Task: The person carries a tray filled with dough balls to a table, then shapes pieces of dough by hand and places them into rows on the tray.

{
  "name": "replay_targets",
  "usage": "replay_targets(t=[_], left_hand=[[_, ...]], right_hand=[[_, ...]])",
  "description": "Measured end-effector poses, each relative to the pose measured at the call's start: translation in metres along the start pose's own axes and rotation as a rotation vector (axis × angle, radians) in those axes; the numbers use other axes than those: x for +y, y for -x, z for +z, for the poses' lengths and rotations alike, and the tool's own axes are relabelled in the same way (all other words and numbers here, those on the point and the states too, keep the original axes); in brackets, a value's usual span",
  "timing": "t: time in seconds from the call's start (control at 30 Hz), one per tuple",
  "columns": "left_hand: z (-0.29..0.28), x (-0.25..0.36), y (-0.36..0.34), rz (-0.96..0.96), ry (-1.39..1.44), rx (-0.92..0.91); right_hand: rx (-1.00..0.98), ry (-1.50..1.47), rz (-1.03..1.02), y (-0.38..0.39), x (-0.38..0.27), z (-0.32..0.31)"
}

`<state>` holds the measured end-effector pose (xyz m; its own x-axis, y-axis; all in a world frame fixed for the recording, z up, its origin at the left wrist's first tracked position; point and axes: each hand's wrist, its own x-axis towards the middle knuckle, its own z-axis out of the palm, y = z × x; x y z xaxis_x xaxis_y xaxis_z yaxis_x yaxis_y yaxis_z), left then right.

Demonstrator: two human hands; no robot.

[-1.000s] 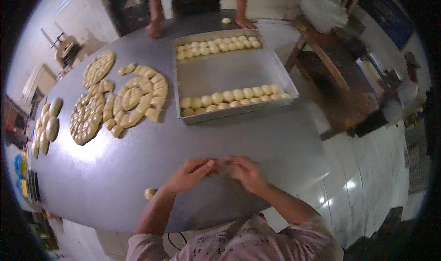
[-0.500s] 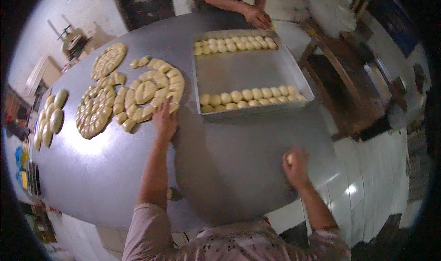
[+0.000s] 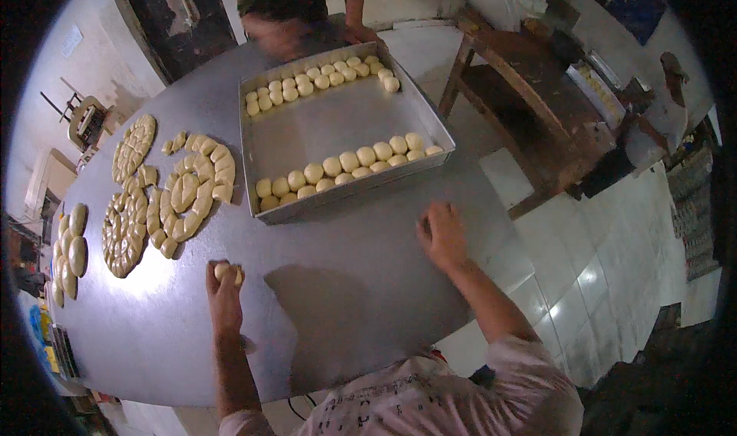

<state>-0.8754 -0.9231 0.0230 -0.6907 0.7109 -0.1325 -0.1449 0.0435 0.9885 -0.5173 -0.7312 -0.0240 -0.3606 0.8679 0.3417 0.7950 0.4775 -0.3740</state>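
My left hand (image 3: 224,304) is closed around a small dough piece (image 3: 223,270) above the grey metal table, to the left of a dark shadow. Knuckles up, my right hand (image 3: 444,238) is curled near the table's right side, below the tray; whatever lies under its fingers is hidden. Ahead of both hands, a large square metal tray (image 3: 345,186) carries rows of round dough balls along its near side (image 3: 348,161) and far side (image 3: 305,88). On the left lies a spiral of cut dough pieces (image 3: 203,194).
Two more scored dough rounds (image 3: 124,232) and several long oval dough pieces (image 3: 77,256) lie at the table's left. Across the table stands a co-worker, one hand (image 3: 282,40) blurred by the tray's far corner. A wooden bench (image 3: 530,90) stands on the right.
My left hand has come back from the dough spiral with a piece in it. My right hand has shifted left and forward. A pair of balls now sits at the far row's right end. The view has turned.
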Motion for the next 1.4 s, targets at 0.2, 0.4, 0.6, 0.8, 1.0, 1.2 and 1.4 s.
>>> replay_targets(t=[0.2, 0.4, 0.6, 0.8, 1.0, 1.2, 1.4], left_hand=[[-0.011, 0.010, 0.040, -0.082, -0.367, 0.077], [0.031, -0.004, 0.054, -0.119, -0.226, -0.048], [0.026, 0.006, 0.052, -0.221, -0.158, -0.262], [0.035, 0.006, 0.045, -0.223, -0.164, -0.873], [-0.133, -0.017, -0.096, 0.287, -0.916, 0.421], [-0.147, -0.036, -0.197, 0.019, -1.097, 0.751], [-0.208, -0.073, -0.255, 0.166, -1.289, 0.644]], right_hand=[[0.006, -0.495, 0.083, -0.017, 0.027, -0.055], [0.594, -0.160, -0.368, -0.154, 0.012, -0.070], [0.100, -0.724, 0.089, -0.074, -0.069, -0.035], [-0.586, -0.973, -0.028, 0.037, -0.160, -0.014], [-0.285, 0.196, -0.228, 0.066, -0.085, -0.001], [-0.172, -0.114, -0.064, 0.036, -0.134, 0.051], [-0.016, -0.036, 0.076, 0.007, -0.064, 0.046]])
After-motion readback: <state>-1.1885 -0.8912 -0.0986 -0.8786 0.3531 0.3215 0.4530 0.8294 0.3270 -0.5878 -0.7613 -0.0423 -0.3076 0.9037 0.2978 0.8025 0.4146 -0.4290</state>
